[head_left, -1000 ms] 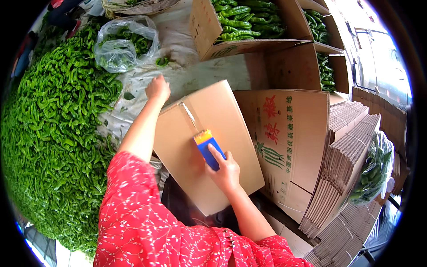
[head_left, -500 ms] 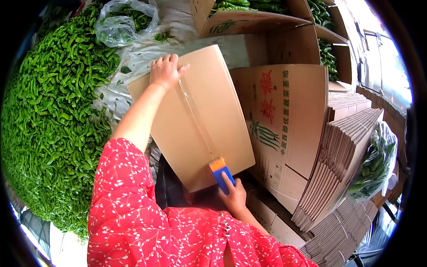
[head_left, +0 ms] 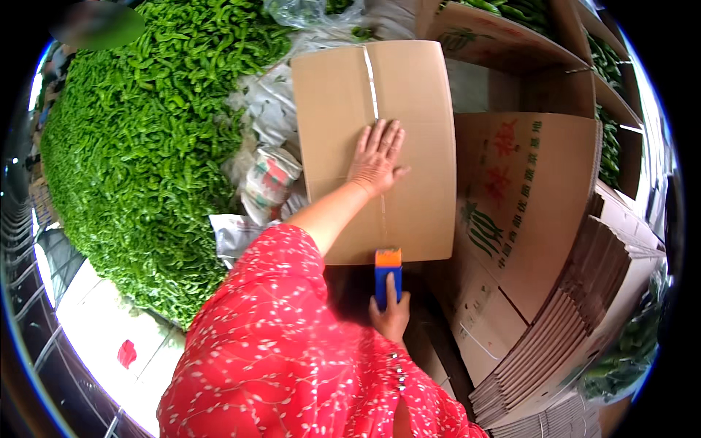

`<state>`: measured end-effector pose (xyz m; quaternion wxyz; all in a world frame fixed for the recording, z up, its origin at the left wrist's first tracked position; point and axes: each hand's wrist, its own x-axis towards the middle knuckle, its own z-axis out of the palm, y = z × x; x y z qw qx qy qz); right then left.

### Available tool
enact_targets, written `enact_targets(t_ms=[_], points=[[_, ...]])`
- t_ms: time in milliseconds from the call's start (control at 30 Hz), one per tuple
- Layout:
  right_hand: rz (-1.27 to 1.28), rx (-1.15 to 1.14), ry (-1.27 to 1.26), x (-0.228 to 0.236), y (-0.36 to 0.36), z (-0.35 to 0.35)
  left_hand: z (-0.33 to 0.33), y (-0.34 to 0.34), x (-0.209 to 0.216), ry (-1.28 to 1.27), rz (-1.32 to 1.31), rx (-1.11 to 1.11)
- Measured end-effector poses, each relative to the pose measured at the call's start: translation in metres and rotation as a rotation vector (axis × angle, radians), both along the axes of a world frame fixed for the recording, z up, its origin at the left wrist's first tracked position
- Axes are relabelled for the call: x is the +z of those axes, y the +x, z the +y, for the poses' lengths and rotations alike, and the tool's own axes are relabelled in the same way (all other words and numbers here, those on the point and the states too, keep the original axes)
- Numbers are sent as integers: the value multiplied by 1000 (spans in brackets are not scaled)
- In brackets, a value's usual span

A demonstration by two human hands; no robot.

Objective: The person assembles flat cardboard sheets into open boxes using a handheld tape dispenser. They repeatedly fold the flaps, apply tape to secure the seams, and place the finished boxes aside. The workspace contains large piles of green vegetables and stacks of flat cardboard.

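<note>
A cardboard box (head_left: 423, 168) stands in front of me, its closed flaps facing up. A strip of clear tape (head_left: 370, 80) runs along the middle seam and shines near the far end. My left hand (head_left: 376, 159) lies flat on the seam, fingers spread. At the box's near edge, in line with the seam, my right hand (head_left: 393, 315) grips a blue tape dispenser (head_left: 388, 281) with an orange head. The index finger stretches along the dispenser's body. Whether the tape still joins the dispenser to the box is too fine to make out.
Green peppers (head_left: 146, 146) form a big heap on the left. Beside it lie a crumpled printed sack (head_left: 269, 182) and a clear plastic bag (head_left: 314, 11). Flattened cartons (head_left: 540, 343) are stacked at right. Behind them stand open boxes (head_left: 555, 80) and a bag of peppers (head_left: 628, 350).
The box now sits straighter in view. My left hand has slid from its far edge to the middle of the seam. The tape dispenser has gone from the top face to the near edge.
</note>
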<state>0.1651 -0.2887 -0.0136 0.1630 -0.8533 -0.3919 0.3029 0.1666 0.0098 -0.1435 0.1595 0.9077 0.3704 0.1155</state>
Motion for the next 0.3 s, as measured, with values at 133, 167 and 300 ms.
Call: enact_targets(t_ms=[133,167,300], points=[[91,90,-270,16,-1,-113,0,-6,-2,-13,69,41],[98,96,-350,16,-2,-131,-3,-9,-3,-9,70,51],[73,66,-403,-71,-19,-76,-4,-46,-23,27,-56,100]])
